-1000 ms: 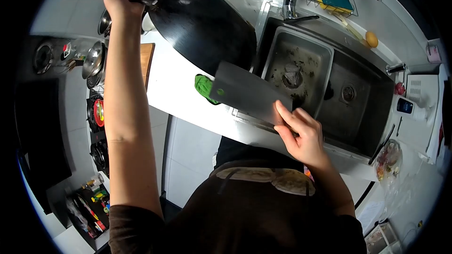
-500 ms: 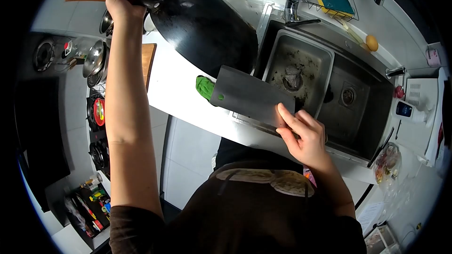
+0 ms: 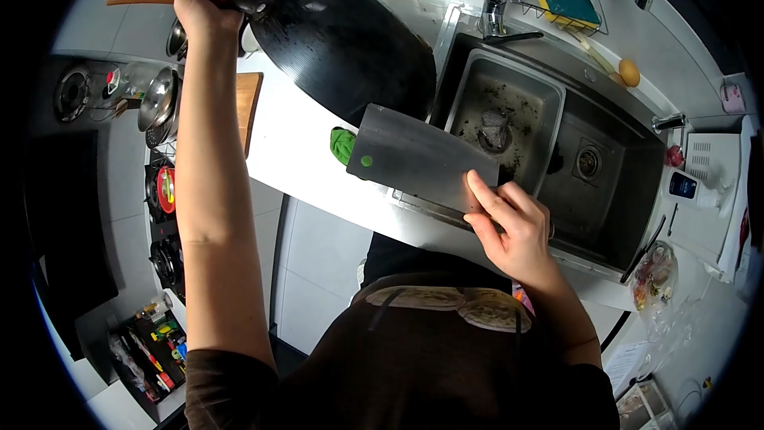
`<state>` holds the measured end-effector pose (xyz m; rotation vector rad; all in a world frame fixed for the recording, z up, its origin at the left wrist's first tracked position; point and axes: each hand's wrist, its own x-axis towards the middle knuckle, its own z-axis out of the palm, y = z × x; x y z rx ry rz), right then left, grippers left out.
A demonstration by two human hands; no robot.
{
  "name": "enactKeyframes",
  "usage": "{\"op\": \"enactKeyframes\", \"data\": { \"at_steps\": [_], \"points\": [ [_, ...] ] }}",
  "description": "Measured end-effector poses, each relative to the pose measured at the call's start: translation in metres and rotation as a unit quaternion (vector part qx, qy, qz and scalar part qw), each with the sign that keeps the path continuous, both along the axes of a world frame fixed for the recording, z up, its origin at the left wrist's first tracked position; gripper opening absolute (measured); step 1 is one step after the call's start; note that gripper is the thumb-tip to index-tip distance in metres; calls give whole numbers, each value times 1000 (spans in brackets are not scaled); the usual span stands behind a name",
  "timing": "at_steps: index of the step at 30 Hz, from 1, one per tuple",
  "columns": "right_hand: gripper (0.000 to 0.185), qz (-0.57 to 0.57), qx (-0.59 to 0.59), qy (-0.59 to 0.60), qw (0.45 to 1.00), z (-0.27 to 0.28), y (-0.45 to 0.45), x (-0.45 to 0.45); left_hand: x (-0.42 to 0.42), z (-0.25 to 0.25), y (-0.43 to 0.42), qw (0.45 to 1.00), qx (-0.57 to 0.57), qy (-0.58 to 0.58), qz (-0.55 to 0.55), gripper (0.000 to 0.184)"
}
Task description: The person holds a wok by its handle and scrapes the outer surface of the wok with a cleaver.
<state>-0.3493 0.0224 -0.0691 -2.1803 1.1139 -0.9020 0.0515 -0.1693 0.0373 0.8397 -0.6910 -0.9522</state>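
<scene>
My left hand [image 3: 208, 6] is wrapped around the handle of a large black wok [image 3: 346, 40]. The wok is tilted, and its far edge reaches the sink's left rim. In my right hand [image 3: 516, 227] is a cleaver [image 3: 426, 161], gripped at its right end with the index finger stretched along the blade; my hand hides the cleaver's handle. The broad dark blade has a round hole at its left corner and lies in front of the wok's lower edge. Whether blade and wok touch, I cannot tell. Behind the blade, a green cloth [image 3: 342, 145] shows on the counter.
The sink [image 3: 613, 191] holds a metal basin [image 3: 549, 103] with dark scraps inside. A faucet [image 3: 494, 12] rises behind it, beside a wire rack with a sponge [image 3: 569, 5]. An egg [image 3: 629, 72] sits on the back ledge. A wooden board [image 3: 249, 111] lies left.
The cleaver's left end has shifted slightly up and left. My left hand and the wok's handle have moved a little left. The right hand keeps nearly the same place.
</scene>
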Motion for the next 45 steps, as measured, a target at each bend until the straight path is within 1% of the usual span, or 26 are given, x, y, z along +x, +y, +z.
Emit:
{"op": "enactKeyframes", "data": {
  "at_steps": [7,12,15,20,22,26,32,34,38,40,44,45],
  "points": [
    [47,-2,0,-12,1000,-1,-1,1,2,-1,0,1000,0,6,-5,19],
    [47,4,39,-17,999,3,0,0,-2,0,2,1000,-2,-1,-4,19],
    [47,9,44,-16,999,4,-1,-1,-5,1,3,1000,-1,-4,0,18],
    [48,11,40,-12,999,5,-2,-2,-10,2,4,1000,-5,-5,-3,18],
    [48,13,42,-8,999,4,-2,-5,-15,4,6,999,5,-6,33,18],
    [48,11,29,10,999,7,-3,-6,-8,2,5,1000,7,1,3,18],
    [47,4,18,4,1000,6,-6,-7,-13,5,8,1000,5,2,29,17],
    [47,6,18,8,1000,8,-5,-7,-12,3,9,1000,3,12,13,18],
    [47,15,24,12,1000,9,-5,-6,-12,5,9,1000,4,-1,20,18],
    [48,11,29,18,999,7,-4,-7,-6,1,8,1000,-4,-1,-7,15],
    [48,7,21,29,999,10,-3,-6,2,-1,7,999,-12,6,-44,16],
    [48,9,17,33,999,12,-5,-4,1,-1,7,999,-13,-2,-32,17]
  ]
}}
